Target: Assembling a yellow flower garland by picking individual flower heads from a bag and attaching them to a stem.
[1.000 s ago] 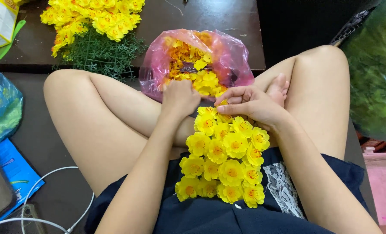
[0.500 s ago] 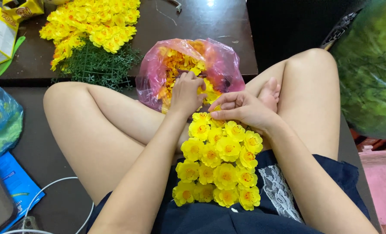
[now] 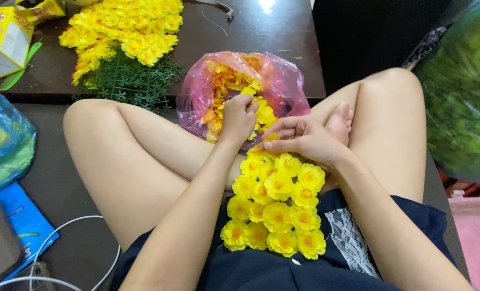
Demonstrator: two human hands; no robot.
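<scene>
Left hand: fingers curled shut inside the mouth of a pink plastic bag, pinching one of the loose yellow flower heads there; which one exactly is hidden by the knuckles. Right hand: fingers extended and laid nearly flat, tips pressing on the top end of a flower garland, gripping nothing that shows. Garland: a dense strip of yellow artificial blossoms with orange centres, lying down the person's lap from the crossed ankles to the dark blue shorts. Blossoms look like thin fabric, likely very light, soft and easily crushed or pulled off; best taken by pinching the petals' base or the centre, not the edges. Bag: thin, crinkly, translucent film, probably slippery and shapeless. Beyond: a mat of yellow flowers on green plastic foliage, a yellow carton, a dark tabletop, white cable.
</scene>
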